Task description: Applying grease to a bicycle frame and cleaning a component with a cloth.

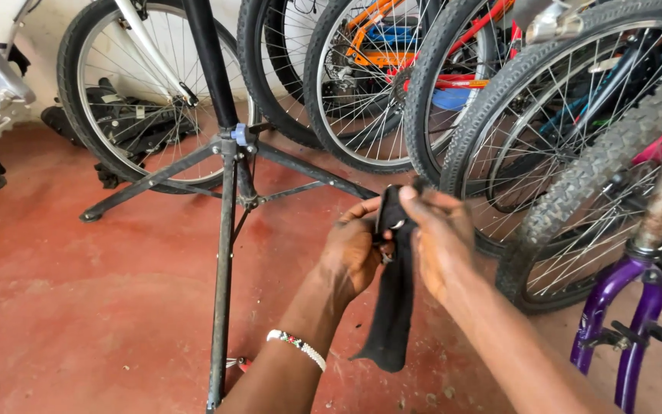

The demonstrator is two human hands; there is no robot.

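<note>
Both hands — left hand (352, 249), right hand (440, 238) — pinch shut on a black cloth (394, 307), repair stand (225, 230) at nine o'clock.

Open red floor (78, 307) lies to the left of the left hand (352, 253) and below both hands, free for passing. Just left stands the black repair stand (224, 253), its spread legs reaching across the floor. Just beyond the right hand (442, 241), a row of bicycle wheels (530, 115) blocks the way ahead. The purple fork (622, 307) closes the right side.
</note>
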